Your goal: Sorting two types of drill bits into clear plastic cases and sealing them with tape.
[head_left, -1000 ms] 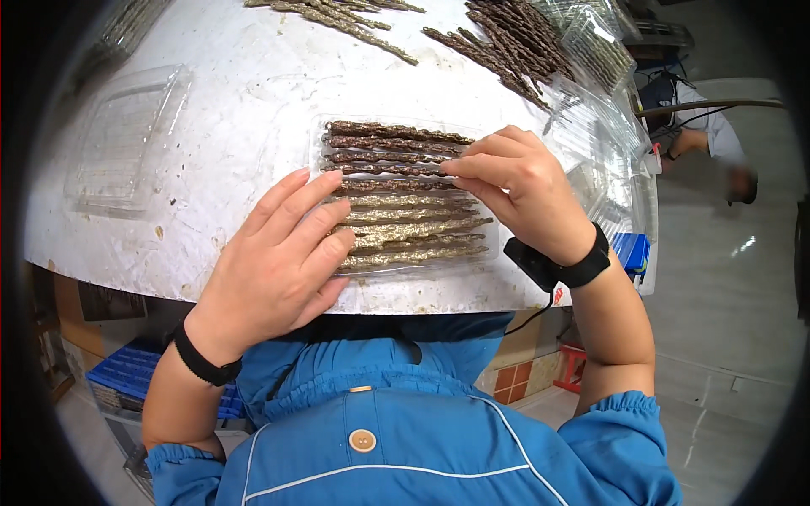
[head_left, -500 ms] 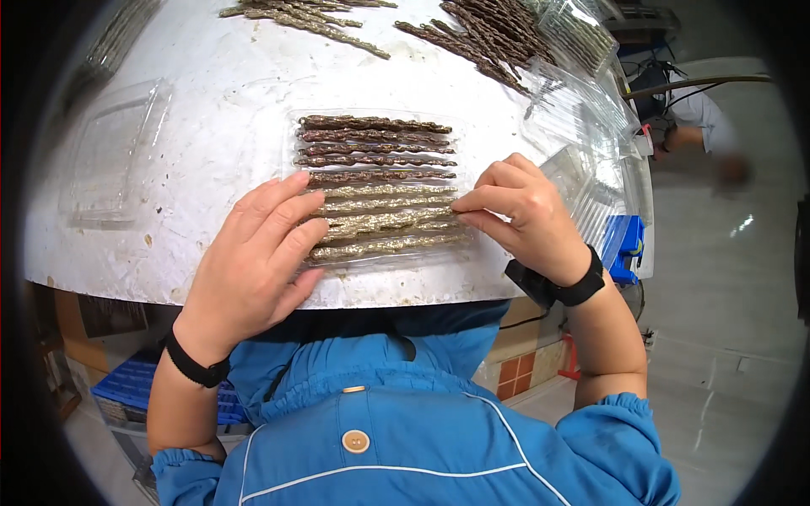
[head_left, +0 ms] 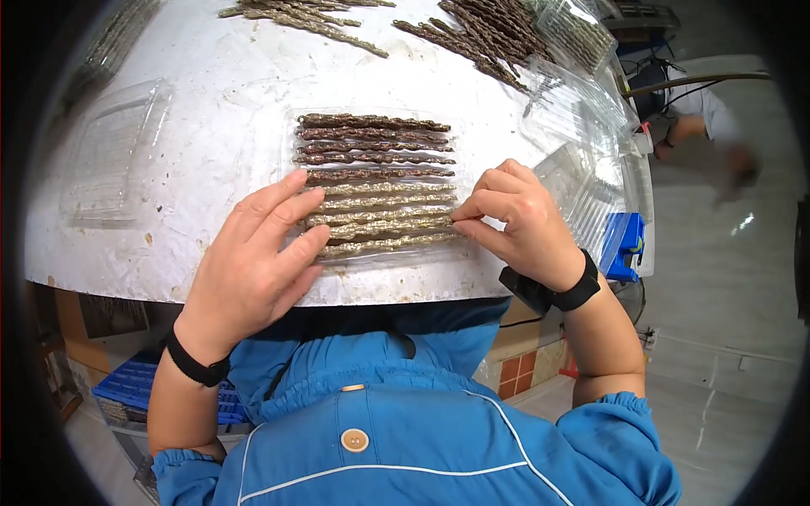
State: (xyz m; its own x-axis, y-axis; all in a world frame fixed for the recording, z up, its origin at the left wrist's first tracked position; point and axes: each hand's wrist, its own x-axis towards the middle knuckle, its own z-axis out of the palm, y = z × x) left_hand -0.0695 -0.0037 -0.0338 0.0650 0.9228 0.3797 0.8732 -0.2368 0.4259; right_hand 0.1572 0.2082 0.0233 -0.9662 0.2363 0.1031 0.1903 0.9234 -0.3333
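Sticks (head_left: 375,181) are lying in rows in a clear tray (head_left: 291,152) near the table's (head_left: 211,110) front edge; left hand (head_left: 253,261) is pressing flat, open; right hand (head_left: 519,221) is pinching one stick's end.

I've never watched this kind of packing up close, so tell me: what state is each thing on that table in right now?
Clear tray: open, holding a row of sticks side by side.
Glittery sticks: lying flat, brown ones farther, golden ones nearer.
Left hand: flat, fingers on the sticks' left ends.
Right hand: pinching a golden stick's right end.
Spare tray: empty.
Loose sticks: piled, unpacked.
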